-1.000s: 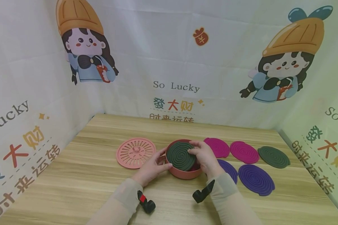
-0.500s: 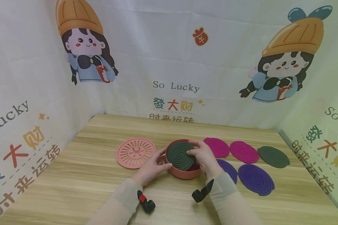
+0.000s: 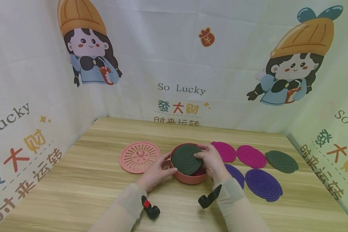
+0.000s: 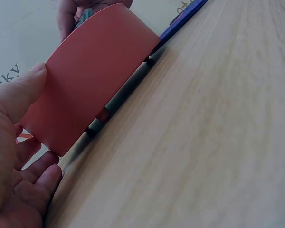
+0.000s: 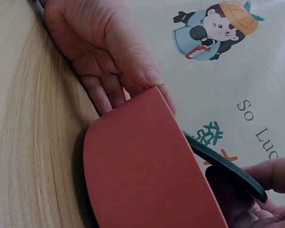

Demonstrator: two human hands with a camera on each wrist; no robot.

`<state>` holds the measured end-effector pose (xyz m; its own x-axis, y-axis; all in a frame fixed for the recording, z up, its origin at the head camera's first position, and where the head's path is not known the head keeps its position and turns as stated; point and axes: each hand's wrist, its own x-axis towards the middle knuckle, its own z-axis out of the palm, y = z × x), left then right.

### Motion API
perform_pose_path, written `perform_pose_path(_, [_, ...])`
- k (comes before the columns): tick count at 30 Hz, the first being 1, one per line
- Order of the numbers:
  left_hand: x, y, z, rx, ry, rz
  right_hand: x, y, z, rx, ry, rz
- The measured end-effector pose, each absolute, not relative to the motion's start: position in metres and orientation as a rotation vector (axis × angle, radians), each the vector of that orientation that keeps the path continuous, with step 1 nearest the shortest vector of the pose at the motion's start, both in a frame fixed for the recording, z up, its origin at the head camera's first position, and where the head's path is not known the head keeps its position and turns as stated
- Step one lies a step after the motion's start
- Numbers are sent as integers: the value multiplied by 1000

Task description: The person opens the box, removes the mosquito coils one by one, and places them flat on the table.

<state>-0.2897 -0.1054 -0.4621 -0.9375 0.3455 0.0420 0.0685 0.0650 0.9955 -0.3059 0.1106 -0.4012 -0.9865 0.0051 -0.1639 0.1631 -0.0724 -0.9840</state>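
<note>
A dark green mosquito coil (image 3: pixel 187 159) lies tilted in the mouth of a round coral mosquito-coil box (image 3: pixel 189 180). Its right edge is pinched by my right hand (image 3: pixel 213 162), thumb on top. My left hand (image 3: pixel 156 174) holds the box from the left; in the right wrist view its thumb (image 5: pixel 152 76) is at the rim. Under the tilted coil a bit of magenta shows inside the box. Seen from the right wrist, the coil's raised edge (image 5: pixel 232 171) stands above the rim. Small feet keep the box's base just off the table in the left wrist view.
Left of the box lies a pink slotted lid (image 3: pixel 140 158). To the right are magenta coils (image 3: pixel 251 157), another green coil (image 3: pixel 282 161) and purple coils (image 3: pixel 264 185), one partly hidden by the right arm. Printed cloth (image 3: pixel 174 58) hangs behind the wooden table (image 3: pixel 75 180).
The right hand and the green coil's pinched edge have shifted very slightly up and to the right. My left hand and the box have hardly moved.
</note>
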Motion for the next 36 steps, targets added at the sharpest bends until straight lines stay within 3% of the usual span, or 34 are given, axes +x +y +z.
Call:
perform_pose_path(17, [-288,-106,-461,447,2103,1990,-304,137,-397,85,1851,-2421])
perform_pose_path(36, [-289,-106,-463,423,2136,1978,-291,192,-394,151,1702,-2543])
